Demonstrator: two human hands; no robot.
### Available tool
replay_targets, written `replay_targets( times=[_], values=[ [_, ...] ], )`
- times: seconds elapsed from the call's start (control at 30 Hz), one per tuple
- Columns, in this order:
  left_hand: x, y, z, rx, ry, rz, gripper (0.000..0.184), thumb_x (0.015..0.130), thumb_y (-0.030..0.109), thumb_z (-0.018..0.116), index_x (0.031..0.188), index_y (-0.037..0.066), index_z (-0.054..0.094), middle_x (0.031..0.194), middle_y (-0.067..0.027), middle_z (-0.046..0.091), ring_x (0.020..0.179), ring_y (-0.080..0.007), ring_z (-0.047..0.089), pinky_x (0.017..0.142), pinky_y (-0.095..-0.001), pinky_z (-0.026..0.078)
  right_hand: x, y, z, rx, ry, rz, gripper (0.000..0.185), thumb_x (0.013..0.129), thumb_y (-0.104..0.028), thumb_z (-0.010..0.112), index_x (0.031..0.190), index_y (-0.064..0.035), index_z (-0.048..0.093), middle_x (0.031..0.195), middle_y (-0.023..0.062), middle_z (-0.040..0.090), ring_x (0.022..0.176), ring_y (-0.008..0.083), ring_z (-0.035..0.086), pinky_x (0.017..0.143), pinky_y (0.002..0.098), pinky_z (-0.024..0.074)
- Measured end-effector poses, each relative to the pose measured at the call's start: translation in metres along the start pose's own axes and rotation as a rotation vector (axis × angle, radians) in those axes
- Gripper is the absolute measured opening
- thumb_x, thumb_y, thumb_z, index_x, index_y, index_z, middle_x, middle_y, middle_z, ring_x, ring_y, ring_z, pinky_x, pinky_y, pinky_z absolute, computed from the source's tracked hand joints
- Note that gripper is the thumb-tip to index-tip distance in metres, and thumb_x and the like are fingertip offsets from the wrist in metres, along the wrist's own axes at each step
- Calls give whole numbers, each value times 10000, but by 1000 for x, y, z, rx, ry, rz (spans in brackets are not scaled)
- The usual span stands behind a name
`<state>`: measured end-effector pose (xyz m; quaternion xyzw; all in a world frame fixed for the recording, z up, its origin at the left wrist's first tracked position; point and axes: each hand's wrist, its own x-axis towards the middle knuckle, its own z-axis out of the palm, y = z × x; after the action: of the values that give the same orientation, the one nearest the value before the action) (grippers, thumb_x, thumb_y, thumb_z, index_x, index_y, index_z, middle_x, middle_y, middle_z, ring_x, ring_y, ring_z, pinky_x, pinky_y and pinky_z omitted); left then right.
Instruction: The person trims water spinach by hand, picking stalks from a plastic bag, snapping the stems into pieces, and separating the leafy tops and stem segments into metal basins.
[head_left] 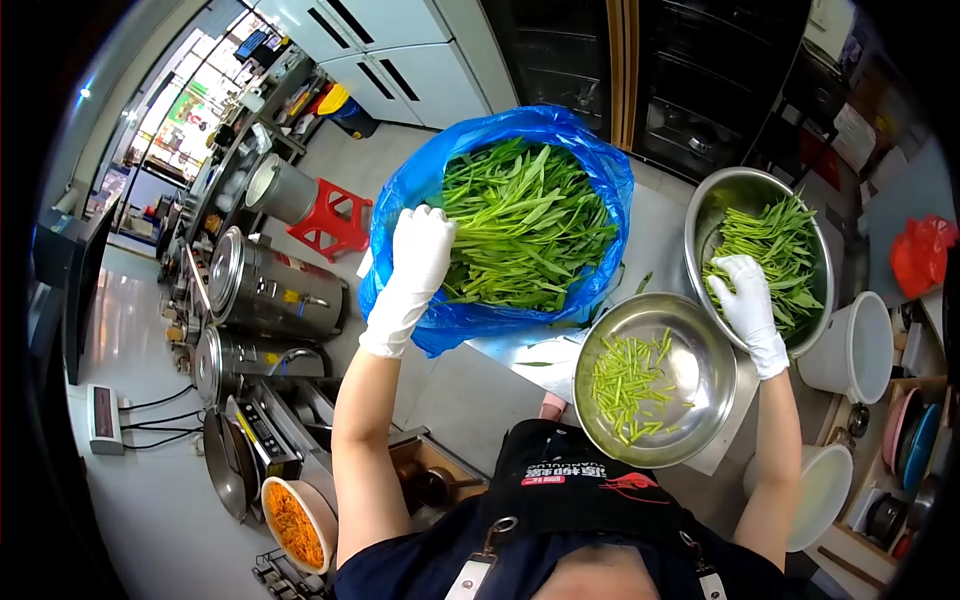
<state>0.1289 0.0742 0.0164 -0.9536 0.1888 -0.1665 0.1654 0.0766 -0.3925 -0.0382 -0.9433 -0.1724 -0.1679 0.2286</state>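
My left hand point(420, 250), in a white glove, is closed at the left side of a blue plastic bag point(395, 325). Leafy water spinach point(530, 225) fills the bag, and pale stems run into my fist. On the right, my gloved right hand point(745, 300) lies on cut water spinach point(770, 240) in a steel bowl point(705, 215), its thumb apart from the bent fingers. Between my hands and nearer my body, a second steel bowl point(705, 400) holds short cut stems point(630, 385).
A red stool point(335, 218) and tall steel pots point(265, 280) stand to the left. Shredded orange food fills a tub point(322, 510) at lower left. White buckets point(850, 345) stand at right. Loose leaves lie on the steel table point(655, 225).
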Motion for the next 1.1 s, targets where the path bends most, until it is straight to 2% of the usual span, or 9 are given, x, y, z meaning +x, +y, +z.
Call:
replay_targets(
  times=[0.2, 0.37, 0.4, 0.47, 0.7, 0.8, 0.9, 1.03, 1.1],
  values=[
    [-18, 10, -55, -129, 398, 52, 159, 702, 53, 708, 853, 102, 716, 813, -26, 609, 837, -226, 583, 722, -360, 444, 15, -66, 9, 225, 40, -145, 171, 806, -146, 689, 938, -39, 670, 870, 112, 652, 849, 294, 620, 784, 390, 494],
    [-39, 13, -63, -506, 403, -107, 212, 684, 70, 783, 891, 71, 740, 819, -52, 605, 827, -241, 586, 719, -352, 462, 41, -123, 18, 327, 86, -265, 192, 808, -159, 702, 959, -47, 662, 891, 118, 653, 855, 307, 621, 788, 412, 494],
    [-45, 16, -59, -756, 316, -282, 191, 721, 71, 783, 905, 38, 740, 829, -70, 622, 839, -234, 597, 744, -317, 476, 44, -130, 20, 353, 105, -274, 194, 808, -161, 703, 959, -46, 661, 892, 120, 652, 860, 309, 620, 789, 412, 494],
    [-51, 19, -53, -912, 276, -406, 178, 761, 69, 767, 920, 1, 727, 846, -81, 638, 848, -208, 610, 753, -287, 480, 46, -140, 26, 387, 112, -244, 208, 806, -156, 705, 979, -48, 662, 906, 123, 653, 867, 313, 619, 790, 407, 495],
    [-58, 31, -63, -1276, 67, -508, 148, 834, 50, 707, 953, -37, 700, 812, -22, 626, 767, -101, 578, 725, -220, 443, 47, -158, 31, 392, 211, -193, 235, 804, -110, 689, 1032, -59, 659, 973, 120, 652, 914, 308, 617, 801, 396, 497],
    [-57, 44, -62, -1485, -1, -605, 155, 838, 66, 709, 964, -25, 710, 817, -31, 641, 770, -103, 588, 720, -229, 456, 48, -170, 27, 342, 311, -238, 244, 792, -82, 674, 1034, -60, 659, 1005, 101, 649, 932, 297, 615, 809, 398, 495],
    [-55, 59, -63, -1524, -20, -562, 193, 857, 65, 691, 1024, -29, 710, 829, -4, 630, 771, -81, 563, 724, -209, 434, 50, -185, 21, 167, 394, -362, 304, 759, -78, 646, 1062, -69, 664, 1069, 70, 642, 998, 282, 596, 867, 411, 477],
    [-50, 78, -78, -1598, -187, -509, 225, 870, 93, 676, 1057, -29, 705, 834, -9, 635, 771, -83, 556, 725, -219, 437, 53, -196, 27, -25, 244, -582, 398, 751, -147, 589, 1138, -67, 640, 1194, 79, 611, 1149, 275, 548, 1011, 467, 416],
    [-51, 81, -86, -1634, -340, -450, 233, 886, 125, 656, 1054, -32, 698, 829, -22, 638, 771, -88, 563, 716, -229, 442, 48, -195, 39, -16, 189, -601, 359, 753, -151, 587, 1090, -38, 635, 1127, 103, 620, 1104, 282, 567, 1009, 482, 418]
  ],
)
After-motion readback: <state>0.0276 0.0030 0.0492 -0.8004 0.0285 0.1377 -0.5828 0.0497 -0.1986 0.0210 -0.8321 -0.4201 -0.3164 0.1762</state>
